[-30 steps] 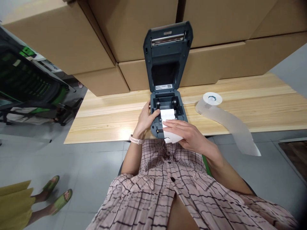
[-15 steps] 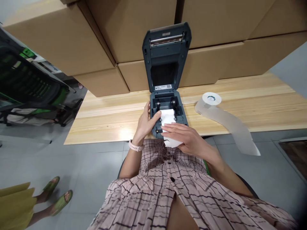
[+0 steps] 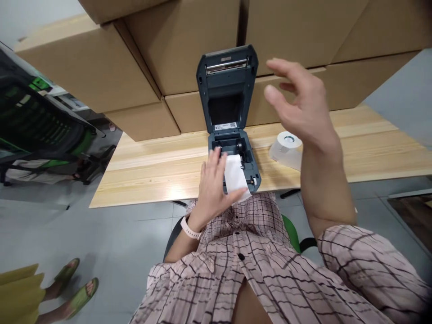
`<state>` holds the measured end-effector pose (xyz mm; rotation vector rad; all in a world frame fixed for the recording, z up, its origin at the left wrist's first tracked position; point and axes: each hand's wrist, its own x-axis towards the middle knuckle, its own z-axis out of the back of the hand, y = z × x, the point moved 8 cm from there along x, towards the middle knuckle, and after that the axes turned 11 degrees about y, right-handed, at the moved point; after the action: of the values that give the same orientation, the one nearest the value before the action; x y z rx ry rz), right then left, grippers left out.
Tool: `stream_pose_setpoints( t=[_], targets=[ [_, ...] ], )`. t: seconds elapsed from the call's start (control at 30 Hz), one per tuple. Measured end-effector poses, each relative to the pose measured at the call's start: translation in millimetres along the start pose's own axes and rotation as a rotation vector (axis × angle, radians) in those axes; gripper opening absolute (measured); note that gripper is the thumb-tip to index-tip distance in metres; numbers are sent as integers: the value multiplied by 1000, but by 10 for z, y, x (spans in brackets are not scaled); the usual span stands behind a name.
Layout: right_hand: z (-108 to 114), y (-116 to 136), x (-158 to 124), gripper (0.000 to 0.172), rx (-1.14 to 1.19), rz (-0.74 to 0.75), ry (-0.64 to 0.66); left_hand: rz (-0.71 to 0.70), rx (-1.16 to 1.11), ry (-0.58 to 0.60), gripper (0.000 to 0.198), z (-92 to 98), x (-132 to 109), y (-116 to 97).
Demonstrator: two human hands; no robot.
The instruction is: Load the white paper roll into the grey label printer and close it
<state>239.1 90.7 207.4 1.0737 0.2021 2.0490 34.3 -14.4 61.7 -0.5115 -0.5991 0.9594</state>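
Observation:
A dark grey label printer [image 3: 229,135] stands on the wooden table [image 3: 148,171] with its lid [image 3: 225,87] raised. A white paper strip [image 3: 235,177] runs out of its bay toward me. My left hand [image 3: 212,189] pinches the near end of that strip between thumb and fingers, beside the printer's left wall. My right hand [image 3: 300,103] hovers in the air right of the lid, fingers spread and empty. A loose paper roll [image 3: 286,146] lies on the table behind my right forearm.
Large cardboard boxes [image 3: 101,72] are stacked along the back of the table. A green and black chair [image 3: 40,126] stands at left. Another person's feet in green sandals [image 3: 76,283] are on the grey floor at lower left.
My right hand left the paper strip and rose up beside the lid. My left hand shifted from the printer's left edge onto the strip. The camera view tilted slightly.

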Motion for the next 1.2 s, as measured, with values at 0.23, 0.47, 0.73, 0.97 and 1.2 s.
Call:
stream_pose_setpoints(
  t=[0.23, 0.47, 0.73, 0.97, 1.2],
  targets=[
    [-474, -485, 798, 53, 44, -208, 35, -277, 311, 405, 124, -254, -121, -89],
    [-573, -547, 1188, 63, 295, -256, 33, -305, 368, 272, 81, -226, -100, -67],
    [-436, -280, 710, 86, 373, -136, -19, -381, 325, 142, 74, -185, -171, -148],
    [-451, 319, -550, 49, 308, 136, 16, -523, 276, -345, 51, 46, -772, -360],
    [-937, 327, -1245, 35, 112, 37, 209, -9, -47, -563, 54, 337, -502, 66]
  ],
)
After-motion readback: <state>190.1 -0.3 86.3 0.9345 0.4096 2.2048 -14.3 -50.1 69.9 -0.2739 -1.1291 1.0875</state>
